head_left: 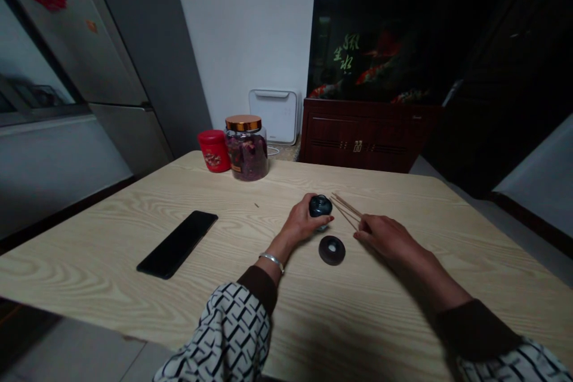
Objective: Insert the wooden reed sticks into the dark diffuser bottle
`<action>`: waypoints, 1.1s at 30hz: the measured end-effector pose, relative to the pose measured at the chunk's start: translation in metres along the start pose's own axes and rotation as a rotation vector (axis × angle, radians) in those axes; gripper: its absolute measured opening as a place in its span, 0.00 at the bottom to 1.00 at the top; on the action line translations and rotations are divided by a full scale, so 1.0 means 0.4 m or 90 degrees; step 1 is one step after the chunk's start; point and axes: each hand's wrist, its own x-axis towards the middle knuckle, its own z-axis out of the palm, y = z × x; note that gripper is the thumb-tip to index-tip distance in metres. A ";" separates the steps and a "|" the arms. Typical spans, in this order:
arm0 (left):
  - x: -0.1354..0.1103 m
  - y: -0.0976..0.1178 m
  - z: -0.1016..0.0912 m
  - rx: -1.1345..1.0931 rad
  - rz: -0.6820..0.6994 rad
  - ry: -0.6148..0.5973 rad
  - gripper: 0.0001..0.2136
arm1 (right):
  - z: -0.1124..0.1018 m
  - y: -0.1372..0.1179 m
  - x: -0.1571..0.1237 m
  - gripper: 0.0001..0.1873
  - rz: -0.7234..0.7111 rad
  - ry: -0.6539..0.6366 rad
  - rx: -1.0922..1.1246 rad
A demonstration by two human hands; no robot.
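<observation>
My left hand [301,219] is wrapped round a small dark, glossy round pot [320,205] with a narrow raised top, at the middle of the table. My right hand [382,235] pinches several thin wooden sticks [347,206], whose tips point left toward the pot. Whether the tips touch the pot I cannot tell. Between my hands, nearer to me, a dark round disc [332,250] with a pale centre lies flat on the table.
A black phone [178,245] lies on the wooden table [111,239] at left. Behind stand a red canister [215,151] and a glass jar [248,152] with a copper-coloured lid. A tiny brown fragment [256,205] lies mid-table. An aquarium [376,30] stands beyond the far edge.
</observation>
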 end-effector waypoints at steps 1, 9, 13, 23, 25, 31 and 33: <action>0.000 0.002 0.000 -0.002 -0.004 -0.001 0.29 | -0.006 0.005 0.014 0.09 0.003 -0.030 -0.034; -0.002 0.012 -0.003 -0.001 -0.005 -0.009 0.28 | -0.009 0.018 0.085 0.06 -0.038 -0.133 0.013; -0.003 0.019 -0.005 -0.003 -0.012 -0.008 0.29 | -0.033 0.024 0.110 0.07 -0.040 -0.024 0.247; -0.003 0.021 -0.004 0.011 -0.025 -0.008 0.30 | -0.091 -0.128 0.183 0.12 -0.053 0.581 0.834; -0.002 0.018 -0.004 0.013 -0.025 -0.008 0.30 | -0.074 -0.143 0.194 0.12 -0.057 0.610 0.816; -0.002 0.024 -0.006 0.019 -0.031 -0.010 0.30 | -0.035 -0.165 0.200 0.12 -0.063 0.598 0.795; -0.002 0.026 -0.007 0.019 -0.032 -0.013 0.30 | -0.029 -0.176 0.195 0.13 -0.060 0.573 0.787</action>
